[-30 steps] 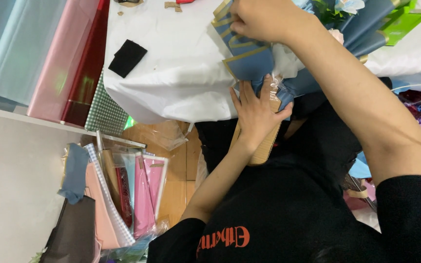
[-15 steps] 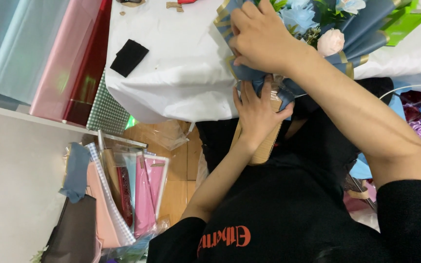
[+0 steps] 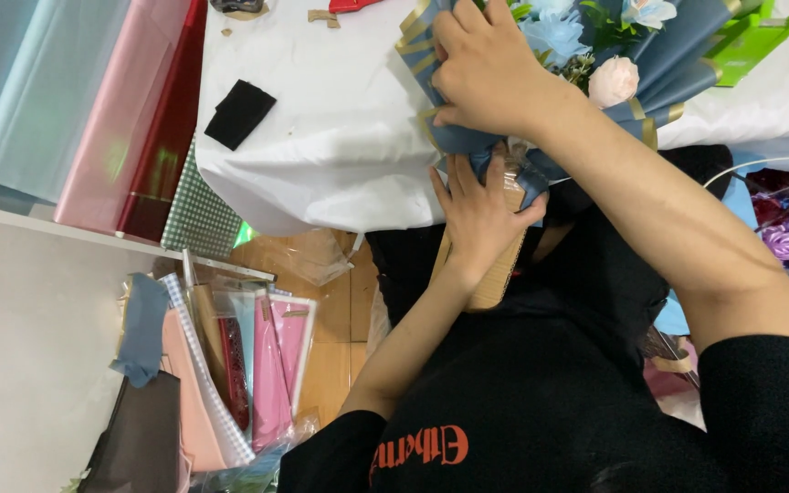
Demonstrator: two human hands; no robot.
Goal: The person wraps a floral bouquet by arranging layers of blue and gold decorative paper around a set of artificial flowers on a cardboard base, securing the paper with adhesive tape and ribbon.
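Florist's workroom, wrapping-paper rolls (image 3: 93, 110), white-covered worktable (image 3: 340, 137), bagged paper sheets (image 3: 230, 365) on floor

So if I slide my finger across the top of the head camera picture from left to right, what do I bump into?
Pale blue sheet → pink sheet → dark red sheet → black square on the white tablecloth → right hand on the blue bouquet wrap → pink rose → green box.

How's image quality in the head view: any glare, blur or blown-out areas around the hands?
Head view: even, soft light with no hard shadows; the white table cover is bright, close to washed out; left hand and right hand on the blue bouquet wrap look sharp, without motion blur; the plastic sleeves on the floor show mild sheen.
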